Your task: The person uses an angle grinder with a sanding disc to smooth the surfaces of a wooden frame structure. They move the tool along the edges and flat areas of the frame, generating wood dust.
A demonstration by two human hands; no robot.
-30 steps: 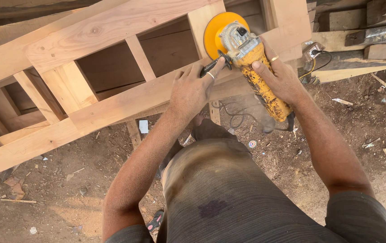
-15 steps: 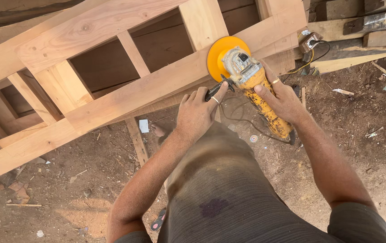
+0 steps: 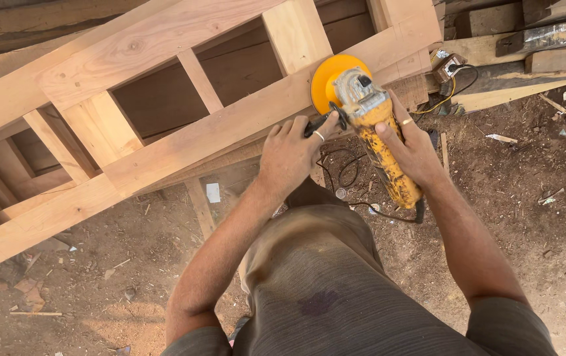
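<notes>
A yellow angle grinder [image 3: 376, 132] with a round orange sanding disc [image 3: 327, 74] rests its disc on the near rail of a pale wooden frame [image 3: 184, 142]. My right hand [image 3: 415, 148] is wrapped around the grinder's long dusty body. My left hand [image 3: 293, 153] grips the black side handle at the grinder's head, fingers lying against the rail's lower edge. The grinder's black cord [image 3: 345, 173] loops down onto the dirt below.
The frame has several open bays split by short uprights [image 3: 198, 79]. Dark planks [image 3: 546, 36] and a small electrical box with yellow wire [image 3: 447, 66] lie at the right. The dirt ground [image 3: 118, 277] carries wood scraps and chips. My dusty trousers [image 3: 322, 283] fill the lower middle.
The grinder and both hands have slid left and down along the rail, off the upright post and onto the long near rail.
</notes>
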